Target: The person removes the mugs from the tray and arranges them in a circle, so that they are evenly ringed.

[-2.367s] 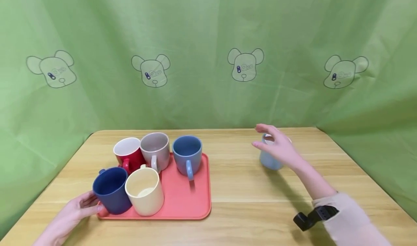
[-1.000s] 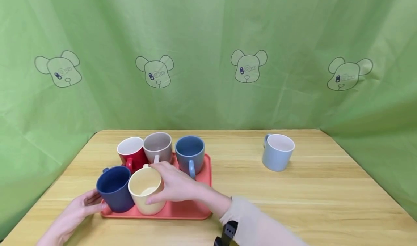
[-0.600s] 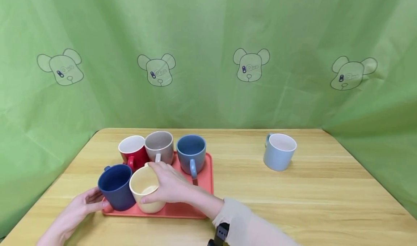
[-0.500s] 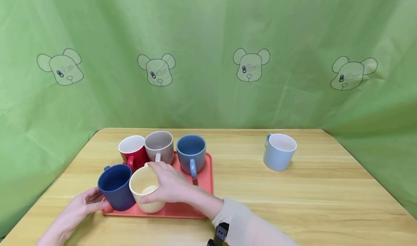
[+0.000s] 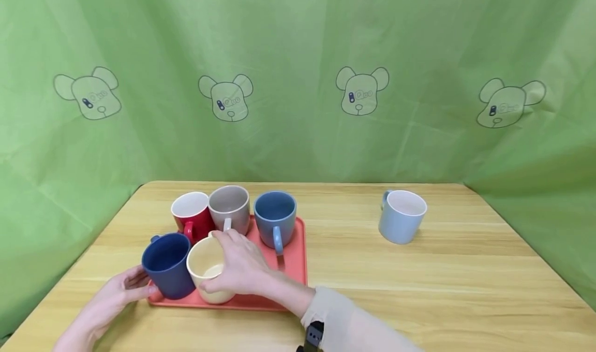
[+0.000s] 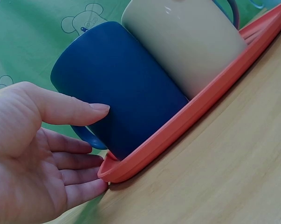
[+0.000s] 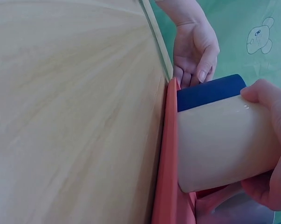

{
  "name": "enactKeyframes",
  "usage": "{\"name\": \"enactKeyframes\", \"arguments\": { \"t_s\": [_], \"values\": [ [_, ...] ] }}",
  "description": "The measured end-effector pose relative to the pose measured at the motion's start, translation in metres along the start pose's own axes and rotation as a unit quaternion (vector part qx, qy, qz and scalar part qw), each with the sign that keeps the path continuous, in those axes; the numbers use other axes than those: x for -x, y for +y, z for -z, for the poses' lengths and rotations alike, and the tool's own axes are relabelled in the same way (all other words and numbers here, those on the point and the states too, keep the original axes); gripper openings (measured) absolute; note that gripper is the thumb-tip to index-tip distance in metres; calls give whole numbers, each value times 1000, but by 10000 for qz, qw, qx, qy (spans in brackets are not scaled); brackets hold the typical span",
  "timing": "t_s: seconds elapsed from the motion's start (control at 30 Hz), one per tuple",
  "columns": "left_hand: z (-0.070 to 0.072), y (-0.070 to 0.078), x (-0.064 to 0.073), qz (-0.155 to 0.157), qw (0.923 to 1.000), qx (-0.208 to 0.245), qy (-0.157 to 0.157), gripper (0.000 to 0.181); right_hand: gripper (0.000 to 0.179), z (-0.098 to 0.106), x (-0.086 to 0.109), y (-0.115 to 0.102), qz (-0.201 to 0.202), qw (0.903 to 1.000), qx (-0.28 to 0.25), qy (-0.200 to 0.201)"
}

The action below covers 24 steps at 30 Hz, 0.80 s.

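My right hand (image 5: 244,266) grips the cream mug (image 5: 205,259), fingers and thumb on opposite sides of its upper wall. That mug stands upright on a coral-red tray (image 5: 293,261), touching or nearly touching a navy mug (image 5: 172,279) at the front left corner. Beside the navy mug is my left hand (image 5: 114,295); in the left wrist view its fairly straight fingers (image 6: 77,161) touch the tray's corner, and the thumb lies against or just before the mug. Behind them on the tray are a red mug (image 5: 197,225), a grey mug (image 5: 237,220) and a blue mug (image 5: 276,228).
A light blue mug (image 5: 400,225) stands apart on the right of the wooden table (image 5: 419,295), its handle towards the back left. A green curtain (image 5: 298,150) with bear-head prints hangs behind and along the sides. A strapped-on device (image 5: 313,336) sits on my right wrist.
My right hand has come from the light blue mug leftwards to the tray and taken hold of the cream mug. The left hand stays at the tray corner; the view shifts slightly.
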<state>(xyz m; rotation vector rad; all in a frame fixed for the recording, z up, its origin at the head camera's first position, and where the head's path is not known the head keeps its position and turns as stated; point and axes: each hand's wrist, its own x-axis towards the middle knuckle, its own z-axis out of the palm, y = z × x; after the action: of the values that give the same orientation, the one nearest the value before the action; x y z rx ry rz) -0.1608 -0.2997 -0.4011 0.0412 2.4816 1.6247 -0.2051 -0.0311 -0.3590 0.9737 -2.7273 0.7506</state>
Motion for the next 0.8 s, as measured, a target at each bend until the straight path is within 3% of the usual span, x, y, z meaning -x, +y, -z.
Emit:
{"name": "enactKeyframes", "arguments": {
  "t_s": [0.43,0.8],
  "values": [
    [0,-2,-1,24,9999,-126,-68,72,84,24,12,8,526,9974,-440,-203],
    [1,-3,-2,62,9997,-189,-118,74,88,59,41,11,720,9920,-986,-323]
  ]
}}
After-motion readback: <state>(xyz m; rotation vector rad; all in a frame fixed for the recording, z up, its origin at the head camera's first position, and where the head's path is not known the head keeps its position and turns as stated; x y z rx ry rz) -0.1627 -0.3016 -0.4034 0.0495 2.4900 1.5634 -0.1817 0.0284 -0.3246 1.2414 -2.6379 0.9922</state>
